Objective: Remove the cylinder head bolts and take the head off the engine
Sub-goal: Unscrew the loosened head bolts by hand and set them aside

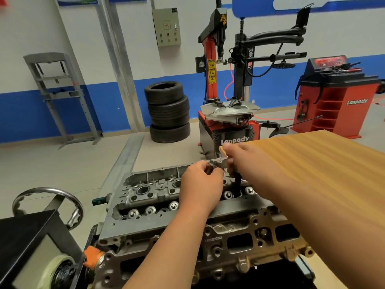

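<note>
Close before us sits the cylinder head point(150, 197), with a handwheel point(48, 197) to its left and a tabletop point(316, 170) to its right. Above the head's far side our left hand point(201, 184) and right hand point(239, 156) meet on a wrench point(217, 163) (the left hand at its left end, the right at its right) and the tool's shaft point(237, 185) stands from there down into the head. Behind, on the floor along the wall, stand from left to right a press frame point(60, 97), a stack of tyres point(168, 112), a tyre changer point(228, 105) and a wheel balancer point(337, 97) — a control box point(166, 27) hangs on the wall above the tyres.
</note>
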{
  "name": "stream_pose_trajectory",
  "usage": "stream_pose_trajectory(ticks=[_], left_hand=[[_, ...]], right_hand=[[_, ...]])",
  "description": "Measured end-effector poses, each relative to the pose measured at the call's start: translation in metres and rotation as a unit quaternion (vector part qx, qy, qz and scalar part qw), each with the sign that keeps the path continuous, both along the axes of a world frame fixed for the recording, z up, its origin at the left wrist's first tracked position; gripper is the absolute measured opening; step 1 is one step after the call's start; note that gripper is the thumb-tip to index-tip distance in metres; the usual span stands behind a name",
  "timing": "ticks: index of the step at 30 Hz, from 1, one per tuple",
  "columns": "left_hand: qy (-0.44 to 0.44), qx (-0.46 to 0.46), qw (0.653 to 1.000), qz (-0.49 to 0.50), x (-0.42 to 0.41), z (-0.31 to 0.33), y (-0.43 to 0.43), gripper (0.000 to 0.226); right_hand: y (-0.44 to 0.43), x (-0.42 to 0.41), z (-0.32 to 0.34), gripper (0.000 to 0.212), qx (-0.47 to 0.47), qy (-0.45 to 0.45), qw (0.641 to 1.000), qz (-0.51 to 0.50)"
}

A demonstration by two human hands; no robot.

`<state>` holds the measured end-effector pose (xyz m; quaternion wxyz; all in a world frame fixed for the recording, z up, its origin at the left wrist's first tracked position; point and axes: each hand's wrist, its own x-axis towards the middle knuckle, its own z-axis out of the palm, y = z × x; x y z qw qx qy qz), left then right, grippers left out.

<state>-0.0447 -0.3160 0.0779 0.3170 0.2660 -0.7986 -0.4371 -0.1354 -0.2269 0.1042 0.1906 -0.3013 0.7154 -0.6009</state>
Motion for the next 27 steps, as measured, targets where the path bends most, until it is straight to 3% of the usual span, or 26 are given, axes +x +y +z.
stream_pose_trajectory(ticks=[2,3,5,7,9,10,12,14,15,17,20,27], left_hand=[[-0.003,0.003,1.0,-0.001,-0.001,0.0,-0.001,0.026],[-0.004,0.0,1.0,0.001,-0.001,0.0,-0.001,0.026],[-0.004,-0.009,1.0,0.003,-0.002,0.0,0.0,0.027],[-0.002,-0.006,1.0,0.006,-0.002,0.001,0.0,0.028],[0.005,0.0,1.0,0.01,-0.001,0.001,0.0,0.028],[0.008,0.002,1.0,0.01,-0.001,0.001,0.0,0.028],[0.009,0.002,1.0,0.006,0.0,0.0,0.0,0.029],[0.004,0.003,1.0,0.003,-0.001,0.0,-0.001,0.029],[-0.001,0.001,1.0,0.001,-0.002,0.001,-0.001,0.029],[-0.011,-0.01,1.0,-0.002,-0.002,0.001,-0.001,0.03],[-0.022,-0.018,1.0,-0.011,-0.001,0.001,-0.001,0.03],[-0.024,-0.012,0.999,-0.022,-0.002,0.001,-0.002,0.029]], right_hand=[[0.0,0.007,-0.006,0.037,-0.012,0.106,0.993,-0.051],[-0.001,0.005,-0.003,0.036,-0.015,0.104,0.994,-0.04],[-0.008,-0.006,0.008,0.046,-0.01,-0.026,0.997,0.071],[-0.012,-0.02,0.022,0.047,0.038,-0.174,0.957,0.23],[-0.013,-0.032,0.03,0.042,0.103,-0.175,0.938,0.281],[-0.012,-0.035,0.034,0.04,0.148,-0.126,0.945,0.263],[-0.008,-0.03,0.043,0.039,0.275,0.113,0.94,0.169],[-0.005,-0.023,0.056,0.057,0.402,0.394,0.824,0.064],[-0.004,-0.018,0.062,0.061,0.449,0.459,0.766,0.045],[-0.003,-0.008,0.07,0.056,0.506,0.521,0.683,0.08],[-0.007,-0.005,0.077,0.044,0.522,0.569,0.618,0.15],[-0.002,-0.014,0.08,0.055,0.492,0.598,0.606,0.181]])
